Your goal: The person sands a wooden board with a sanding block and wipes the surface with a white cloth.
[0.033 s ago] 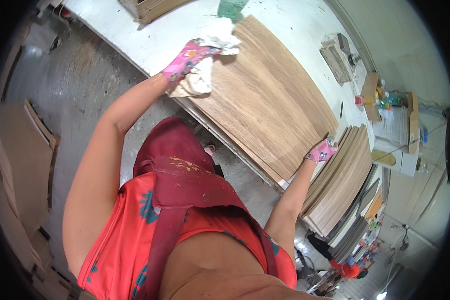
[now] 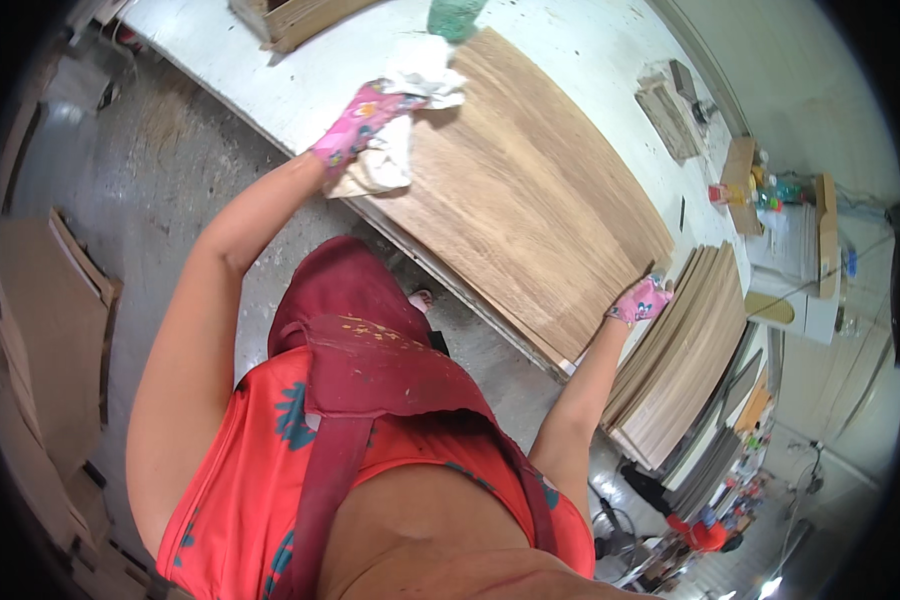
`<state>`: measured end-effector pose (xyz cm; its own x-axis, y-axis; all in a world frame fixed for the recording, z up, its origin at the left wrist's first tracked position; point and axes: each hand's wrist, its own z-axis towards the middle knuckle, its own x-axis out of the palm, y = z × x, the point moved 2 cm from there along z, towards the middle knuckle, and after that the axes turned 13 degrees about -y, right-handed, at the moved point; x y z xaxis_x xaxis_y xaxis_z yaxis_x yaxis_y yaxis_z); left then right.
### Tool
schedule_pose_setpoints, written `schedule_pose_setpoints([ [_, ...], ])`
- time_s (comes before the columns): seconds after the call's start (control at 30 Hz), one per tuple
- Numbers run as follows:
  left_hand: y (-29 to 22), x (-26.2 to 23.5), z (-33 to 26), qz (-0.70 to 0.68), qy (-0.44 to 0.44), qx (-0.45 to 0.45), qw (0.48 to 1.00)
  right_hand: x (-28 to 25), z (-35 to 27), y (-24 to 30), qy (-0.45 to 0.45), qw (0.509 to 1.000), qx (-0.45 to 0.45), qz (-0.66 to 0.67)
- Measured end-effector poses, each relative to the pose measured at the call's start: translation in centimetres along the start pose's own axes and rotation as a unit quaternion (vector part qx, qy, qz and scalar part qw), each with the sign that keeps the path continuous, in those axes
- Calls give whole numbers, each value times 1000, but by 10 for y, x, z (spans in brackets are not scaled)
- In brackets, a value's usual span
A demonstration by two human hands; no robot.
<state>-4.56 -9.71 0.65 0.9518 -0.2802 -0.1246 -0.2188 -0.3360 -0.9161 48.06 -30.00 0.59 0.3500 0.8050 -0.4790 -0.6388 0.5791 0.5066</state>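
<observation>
A wood-grain panel (image 2: pixel 540 200) lies flat on a white worktable, at least one more board showing under its near edge. My left hand (image 2: pixel 363 125), in a pink flowered glove, is closed on a bunched white cloth (image 2: pixel 420 72) at the panel's left end. Part of the cloth hangs below the hand over the table's near edge. At the panel's right end, my right hand (image 2: pixel 640 299), in a matching glove, grips the edge. The undersides of its fingers are hidden.
Right of the panel stands a stack of similar wood-grain boards (image 2: pixel 685 350). A wooden box (image 2: pixel 305 20) and a green translucent object (image 2: pixel 455 18) sit at the far side. Toward the back right are a grey block (image 2: pixel 668 118) and a cardboard box (image 2: pixel 826 235) near bottles. Cardboard (image 2: pixel 45 330) stands at left.
My left hand and the cloth have shifted slightly left, toward the panel's left end. My right hand stays at the right edge.
</observation>
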Motion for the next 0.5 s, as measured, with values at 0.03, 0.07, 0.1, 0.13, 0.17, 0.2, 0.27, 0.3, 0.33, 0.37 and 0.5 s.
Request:
schedule_pose_setpoints([
  [0.03,-1,-6,-16,-23,-11,20,999,-15,-11,19,20,1000,5,19],
  [0.07,-10,-13,-30,12,-48,184,982,-26,-19,29,35,999,11,36],
  [0.1,-23,-7,-51,30,-119,46,991,-30,-24,20,30,992,59,110],
  [0.13,-1,-19,-40,64,-124,100,985,-30,-28,13,24,976,105,189],
  [0.17,46,-35,-14,131,-170,225,950,-28,-33,9,20,952,147,269],
  [0.2,81,-45,0,59,-198,169,964,-34,-35,34,31,924,213,316],
  [0.27,84,-39,3,-32,-181,138,973,-26,-27,-4,26,941,178,286],
  [0.3,59,-34,-15,-47,-153,162,974,-24,-23,-17,27,949,158,272],
  [0.33,59,-33,-11,-74,-127,182,972,-26,-21,-32,19,962,152,225],
  [0.37,54,-35,-14,-102,-105,201,969,-25,-17,-34,14,962,144,231],
  [0.5,9,-29,-25,-125,-111,276,947,-24,26,-48,67,840,302,446],
])
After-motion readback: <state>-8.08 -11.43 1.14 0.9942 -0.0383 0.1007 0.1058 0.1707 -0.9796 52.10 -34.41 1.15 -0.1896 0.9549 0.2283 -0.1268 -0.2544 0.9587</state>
